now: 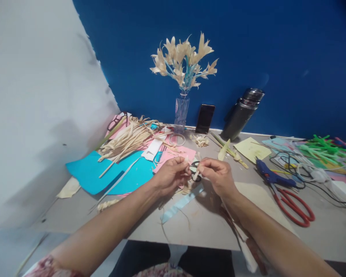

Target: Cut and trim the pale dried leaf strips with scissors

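Note:
Over the middle of the table, my left hand is closed, thumb against fingers, with a tiny pale bit at its fingertips that I cannot make out. A short distance to its right, my right hand pinches a small pale strip of dried husk. Between the hands, black scissor handles show in part; the rest is hidden. Below them lies a light blue ribbon strip. Pink paper with husk scraps is just behind my left hand.
Husk flowers stand in a clear bottle at the back, beside a phone and a leaning flask. Husk strips and blue paper lie left. Red-handled scissors, a glue gun and cords lie right.

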A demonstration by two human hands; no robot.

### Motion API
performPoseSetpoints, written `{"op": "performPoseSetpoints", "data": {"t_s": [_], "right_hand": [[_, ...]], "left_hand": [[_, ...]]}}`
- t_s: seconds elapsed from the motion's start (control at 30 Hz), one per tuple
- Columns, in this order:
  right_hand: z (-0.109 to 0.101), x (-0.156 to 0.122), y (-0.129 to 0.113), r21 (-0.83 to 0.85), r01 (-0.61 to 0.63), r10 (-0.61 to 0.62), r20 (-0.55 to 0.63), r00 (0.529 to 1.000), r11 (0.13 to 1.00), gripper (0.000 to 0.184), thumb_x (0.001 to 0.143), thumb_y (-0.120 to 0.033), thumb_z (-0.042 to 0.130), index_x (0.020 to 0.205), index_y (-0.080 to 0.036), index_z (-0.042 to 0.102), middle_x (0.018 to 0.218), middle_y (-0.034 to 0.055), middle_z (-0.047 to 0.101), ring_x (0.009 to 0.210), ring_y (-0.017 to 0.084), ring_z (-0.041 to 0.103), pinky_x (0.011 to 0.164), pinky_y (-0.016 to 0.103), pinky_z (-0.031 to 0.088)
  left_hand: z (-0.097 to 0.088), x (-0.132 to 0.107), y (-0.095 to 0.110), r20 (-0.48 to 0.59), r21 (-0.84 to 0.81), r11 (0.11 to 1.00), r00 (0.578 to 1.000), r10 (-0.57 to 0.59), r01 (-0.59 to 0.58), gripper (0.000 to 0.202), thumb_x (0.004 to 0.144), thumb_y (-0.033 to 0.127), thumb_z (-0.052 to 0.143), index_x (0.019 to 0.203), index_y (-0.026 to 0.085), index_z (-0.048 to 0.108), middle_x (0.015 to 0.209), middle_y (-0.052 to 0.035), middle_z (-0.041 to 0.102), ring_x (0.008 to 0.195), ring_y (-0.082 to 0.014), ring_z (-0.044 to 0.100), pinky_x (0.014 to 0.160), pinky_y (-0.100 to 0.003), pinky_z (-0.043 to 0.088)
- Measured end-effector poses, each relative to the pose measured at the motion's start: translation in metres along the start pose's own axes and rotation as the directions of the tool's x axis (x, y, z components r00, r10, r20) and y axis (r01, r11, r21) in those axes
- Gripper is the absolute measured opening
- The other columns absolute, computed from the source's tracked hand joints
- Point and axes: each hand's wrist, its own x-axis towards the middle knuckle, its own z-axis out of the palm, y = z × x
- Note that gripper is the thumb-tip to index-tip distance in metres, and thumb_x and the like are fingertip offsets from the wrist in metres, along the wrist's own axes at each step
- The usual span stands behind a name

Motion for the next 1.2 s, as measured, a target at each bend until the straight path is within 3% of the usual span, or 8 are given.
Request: {"op": "performPoseSetpoints", "data": {"t_s": [0.17, 0.23, 0.33, 0.4, 0.5, 0.73, 0.97, 1.2], "right_hand": [[-0.018, 0.008, -0.007, 0.248, -0.187, 0.092, 0.353, 0.931, 0.951, 0.027, 0.07, -0.041, 0.072, 0.059, -0.018, 0.063, 0.058, 0.0011, 0.057, 0.049, 0.012, 0.045, 0.05, 0.027, 0.037], [-0.027, 0.012, -0.009, 0.176, -0.219, 0.121, 0.445, 0.887, 0.96, 0.029, 0.072, -0.042, 0.071, 0.06, -0.017, 0.063, 0.057, 0.0012, 0.057, 0.05, 0.013, 0.046, 0.05, 0.027, 0.035], [-0.037, 0.017, -0.01, -0.133, -0.211, 0.248, 0.606, 0.756, 0.968, 0.033, 0.079, -0.041, 0.068, 0.059, -0.015, 0.064, 0.053, 0.0007, 0.056, 0.049, 0.012, 0.047, 0.048, 0.025, 0.033], [-0.037, 0.019, -0.009, -0.277, -0.166, 0.292, 0.514, 0.807, 0.946, 0.032, 0.082, -0.04, 0.065, 0.063, -0.015, 0.066, 0.055, 0.0002, 0.058, 0.051, 0.012, 0.049, 0.049, 0.024, 0.034], [-0.031, 0.02, -0.007, -0.229, -0.18, 0.243, 0.285, 0.927, 0.957, 0.026, 0.083, -0.041, 0.064, 0.082, -0.016, 0.068, 0.072, 0.0017, 0.066, 0.062, 0.013, 0.056, 0.056, 0.023, 0.04], [-0.015, 0.015, -0.002, -0.166, -0.22, 0.26, 0.284, 0.923, 0.961, 0.021, 0.082, -0.035, 0.063, 0.071, -0.016, 0.061, 0.063, -0.0002, 0.062, 0.056, 0.012, 0.053, 0.055, 0.023, 0.04], [-0.01, 0.01, -0.006, -0.234, -0.108, 0.181, 0.318, 0.931, 0.966, 0.022, 0.086, -0.032, 0.058, 0.072, -0.016, 0.061, 0.061, -0.002, 0.058, 0.056, 0.011, 0.05, 0.053, 0.021, 0.036], [-0.011, 0.008, -0.01, -0.349, -0.027, 0.163, 0.367, 0.916, 0.937, 0.014, 0.083, -0.02, 0.057, 0.07, -0.016, 0.059, 0.062, -0.0038, 0.053, 0.059, 0.01, 0.045, 0.055, 0.021, 0.034]], "left_hand": [[-0.007, 0.002, 0.004, -0.056, -0.011, 1.0, 0.998, -0.014, 0.013, 0.022, 0.073, 0.02, 0.075, 0.079, 0.015, 0.054, 0.066, -0.0011, 0.059, 0.053, -0.0093, 0.056, 0.051, -0.021, 0.046], [-0.005, 0.001, 0.005, -0.068, 0.024, 1.0, 0.998, -0.015, 0.016, 0.027, 0.07, 0.017, 0.076, 0.086, 0.016, 0.055, 0.066, -0.0002, 0.06, 0.051, -0.0094, 0.055, 0.048, -0.02, 0.044], [-0.001, -0.001, 0.005, -0.081, 0.11, 0.993, 0.996, 0.038, -0.029, 0.037, 0.066, 0.018, 0.078, 0.095, 0.018, 0.056, 0.07, 0.0009, 0.06, 0.052, -0.0108, 0.057, 0.046, -0.021, 0.043], [0.001, -0.003, 0.005, -0.068, 0.176, 0.981, 0.993, 0.092, -0.079, 0.04, 0.064, 0.019, 0.079, 0.098, 0.017, 0.058, 0.071, 0.0021, 0.059, 0.052, -0.0101, 0.056, 0.045, -0.02, 0.041], [0.003, -0.004, 0.003, -0.01, 0.266, 0.958, 0.993, 0.116, -0.11, 0.038, 0.066, 0.022, 0.078, 0.098, 0.016, 0.059, 0.069, 0.0045, 0.056, 0.043, -0.0055, 0.048, 0.041, -0.02, 0.036], [0.005, -0.005, -0.003, 0.027, 0.369, 0.923, 0.994, 0.11, -0.112, 0.035, 0.066, 0.021, 0.074, 0.097, 0.017, 0.058, 0.065, 0.004, 0.057, 0.043, -0.0054, 0.046, 0.041, -0.018, 0.031], [0.007, -0.008, 0.001, 0.028, 0.32, 0.941, 0.994, 0.107, -0.11, 0.03, 0.064, 0.02, 0.074, 0.086, 0.018, 0.055, 0.07, 0.0026, 0.058, 0.05, -0.0072, 0.051, 0.042, -0.017, 0.033], [-0.001, -0.004, -0.007, 0.115, 0.324, 0.94, 0.991, 0.069, -0.103, 0.029, 0.073, 0.035, 0.076, 0.071, 0.015, 0.055, 0.059, 0.0013, 0.054, 0.046, -0.0059, 0.044, 0.043, -0.018, 0.026]]}}
